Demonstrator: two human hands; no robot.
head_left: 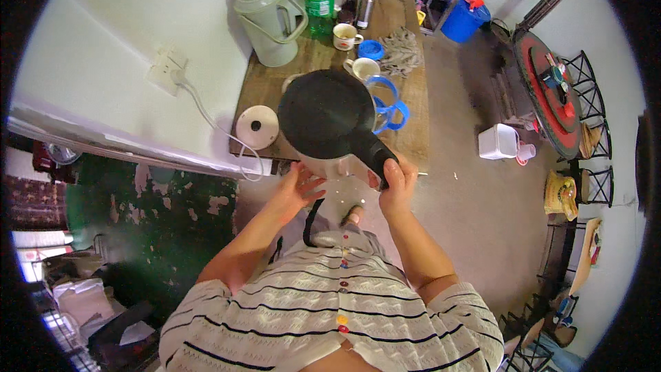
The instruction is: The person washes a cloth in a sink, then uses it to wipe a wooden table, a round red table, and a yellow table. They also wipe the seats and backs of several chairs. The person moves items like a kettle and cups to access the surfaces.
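An electric kettle (pixel 327 114) with a black lid and handle and a shiny body is raised in front of me, partly over the table's near edge. My right hand (pixel 399 182) is closed around the lower end of its black handle. Beside the lower body, my left hand (pixel 301 186) has its fingers apart; whether the fingertips touch the metal I cannot tell. To the left on the table lies the round white power base (pixel 257 128) with a black centre. Its white cord (pixel 201 107) runs to a wall socket.
The wooden table (pixel 413 117) carries a pale green thermos (pixel 268 21), a green bottle (pixel 319 3), white mugs (pixel 345 36), a clear jug with blue trim (pixel 392 107) and a grey rag (pixel 401 52). On the floor to the right stands a white bin (pixel 497 142).
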